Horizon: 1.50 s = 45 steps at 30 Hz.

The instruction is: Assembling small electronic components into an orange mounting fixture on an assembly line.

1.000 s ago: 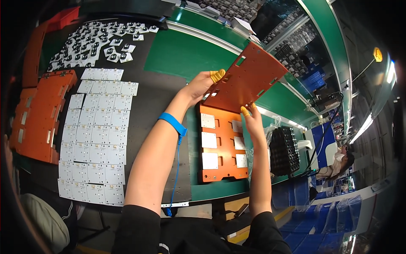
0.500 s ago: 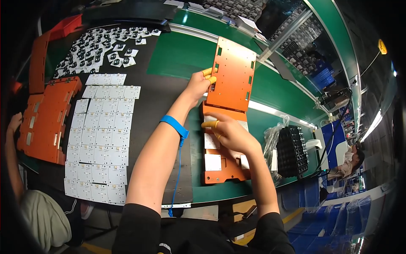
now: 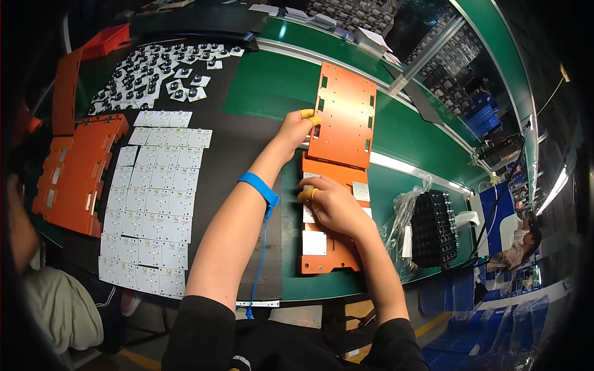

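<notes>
- Head view: my left fingers (image 3: 307, 113) are pinched on the left edge of the lid (image 3: 342, 117), which is tipped up at the far end of the base (image 3: 337, 255).
- The base lies flat on the green table (image 3: 263, 93), in front of me, just right of the black mat (image 3: 238, 133).
- My right fingers (image 3: 318, 183) are bent over the left side of the base, by the white plates. I cannot tell if they touch a plate or grip one.
- One plate (image 3: 314, 243) at the near left corner is easy to see. My hand hides part of the others.
- To do this well, I think my left grip should be firm, so the lid does not drop on my right fingers.
- My right fingers should be soft and slow, so no plate gets bumped crooked. I should look that each one sits flat.
- The blue cord (image 3: 263, 247) from my wrist strap (image 3: 260, 187) hangs left of the base. It should stay out from under the lid.
</notes>
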Each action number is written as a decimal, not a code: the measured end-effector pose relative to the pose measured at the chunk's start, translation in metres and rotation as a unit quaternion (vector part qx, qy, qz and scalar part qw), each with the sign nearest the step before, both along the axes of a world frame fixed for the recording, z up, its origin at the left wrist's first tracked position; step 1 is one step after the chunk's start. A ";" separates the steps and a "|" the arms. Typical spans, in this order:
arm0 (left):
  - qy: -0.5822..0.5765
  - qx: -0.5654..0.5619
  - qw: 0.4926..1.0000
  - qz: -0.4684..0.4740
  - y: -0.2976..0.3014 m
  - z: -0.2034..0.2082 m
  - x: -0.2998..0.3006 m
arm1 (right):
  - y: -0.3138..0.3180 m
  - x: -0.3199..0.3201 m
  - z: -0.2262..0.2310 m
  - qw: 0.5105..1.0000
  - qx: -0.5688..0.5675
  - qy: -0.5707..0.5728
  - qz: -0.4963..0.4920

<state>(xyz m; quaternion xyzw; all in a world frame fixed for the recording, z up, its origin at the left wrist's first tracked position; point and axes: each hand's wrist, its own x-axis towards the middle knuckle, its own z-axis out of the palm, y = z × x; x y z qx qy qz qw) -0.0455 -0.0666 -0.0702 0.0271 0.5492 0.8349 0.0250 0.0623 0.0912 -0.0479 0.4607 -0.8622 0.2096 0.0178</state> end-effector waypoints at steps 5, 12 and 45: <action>0.001 -0.004 1.000 -0.007 -0.001 -0.002 -0.003 | -0.001 0.000 0.000 0.999 -0.033 -0.024 0.002; 0.006 0.016 1.000 -0.011 -0.002 -0.007 -0.008 | -0.005 0.001 0.001 0.998 -0.055 -0.013 -0.034; 0.014 0.163 0.986 0.012 -0.007 -0.008 0.019 | -0.262 -0.202 -0.001 0.848 -0.366 -0.267 -0.275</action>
